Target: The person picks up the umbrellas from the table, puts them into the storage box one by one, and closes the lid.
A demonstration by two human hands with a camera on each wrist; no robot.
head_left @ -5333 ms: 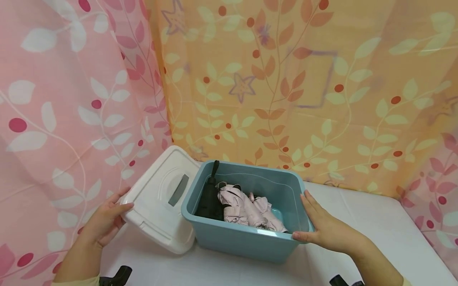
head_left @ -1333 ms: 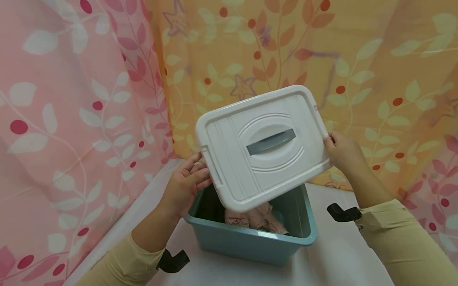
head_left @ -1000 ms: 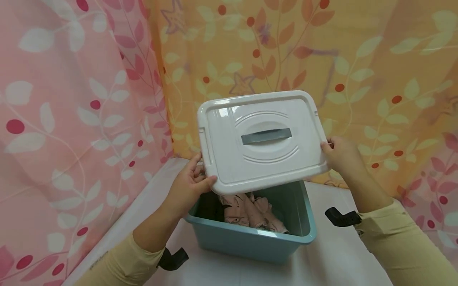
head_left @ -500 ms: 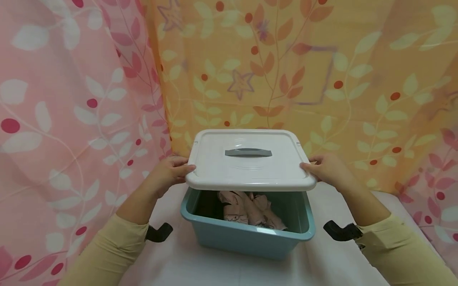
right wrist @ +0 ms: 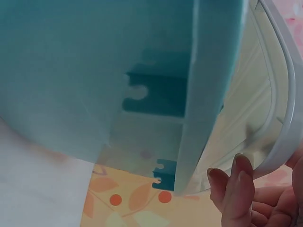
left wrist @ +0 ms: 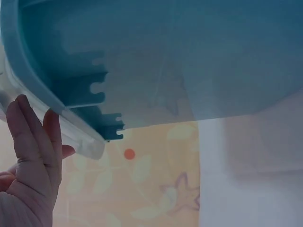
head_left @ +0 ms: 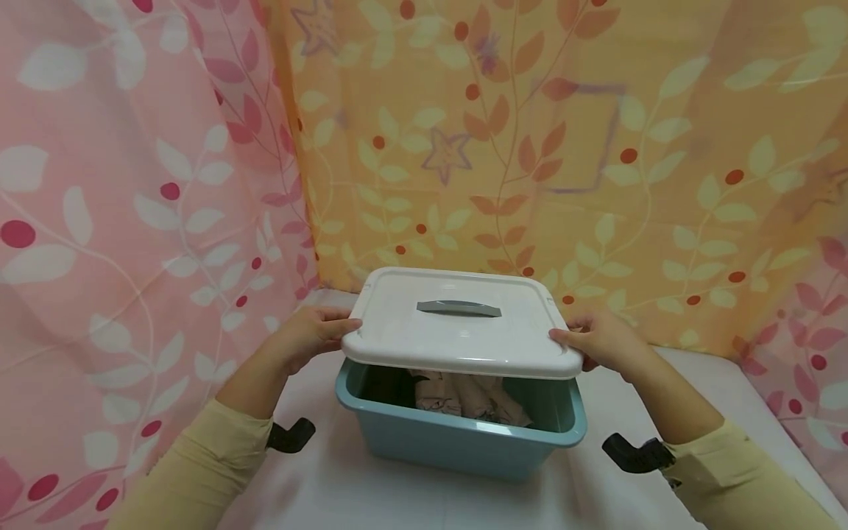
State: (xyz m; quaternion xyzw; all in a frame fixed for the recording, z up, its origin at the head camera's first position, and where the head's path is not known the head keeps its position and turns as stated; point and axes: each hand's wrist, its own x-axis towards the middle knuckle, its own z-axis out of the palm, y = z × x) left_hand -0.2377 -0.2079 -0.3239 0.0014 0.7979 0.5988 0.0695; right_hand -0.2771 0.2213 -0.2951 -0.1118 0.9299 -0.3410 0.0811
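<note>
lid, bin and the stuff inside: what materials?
Lid: looks like rigid white plastic, glossy, with moulded ridges and a grey handle. Bin: likely blue plastic, smooth, slightly translucent in the left wrist view, with moulded ribs under the rim. Contents: soft, creased pale pink fabric, apparently; a dark item beside it is unclear.

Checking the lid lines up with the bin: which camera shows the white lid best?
The head view: the whole white lid shows, held over the blue bin by both hands. The left wrist view shows only a bit of its rim; the right wrist view shows its rim and underside.
</note>
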